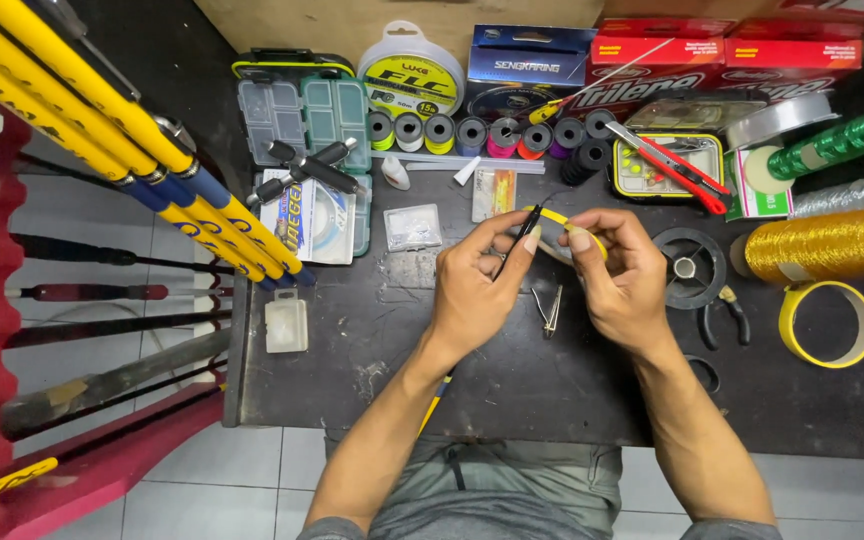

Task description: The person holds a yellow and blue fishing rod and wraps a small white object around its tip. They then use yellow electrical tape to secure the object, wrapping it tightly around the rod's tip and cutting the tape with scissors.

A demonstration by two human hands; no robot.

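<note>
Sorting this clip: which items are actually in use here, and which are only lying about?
In use: left hand and right hand pinching a thin black rod tip with yellow tape.

Lying about: nail clippers, pliers, red utility knife, yellow tape roll, gold thread spool, tackle box.

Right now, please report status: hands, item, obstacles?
Left hand pinches thin black rod tip. Right hand holds yellow tape. Nail clipper lies underneath, apart.

Back edge, middle: round clear line spool pack with yellow-and-black label.
Beside it: dark blue flat box.
Back right: red boxes in a row.
Left of centre: white-and-blue line packet.
Centre: small clear bag.
</note>
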